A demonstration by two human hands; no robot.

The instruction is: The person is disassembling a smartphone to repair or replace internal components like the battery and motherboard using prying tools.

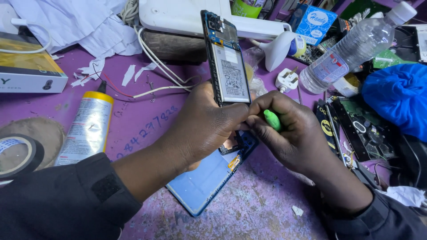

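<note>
1. Two halves of an opened phone sit at the centre: the frame (227,60), a dark rectangular body with a flat grey battery and a blue circuit strip at its top, stands nearly upright, while the screen (209,178), a smooth pale-blue slab, lies flat on the table beneath it.
2. Left hand (207,122) pinches the frame's lower end, fingers pressed around its edge.
3. Right hand (291,131) is closed around a bright green tool (272,120), rounded and plastic, just beside the frame's base.
4. Purple table (267,209) is scuffed and chipped.
5. Further out: a yellow-capped glue tube (89,126) left, black tape roll (20,155), clear ribbed bottle (351,49), white plug (288,79), crumpled blue bag (398,98).
</note>
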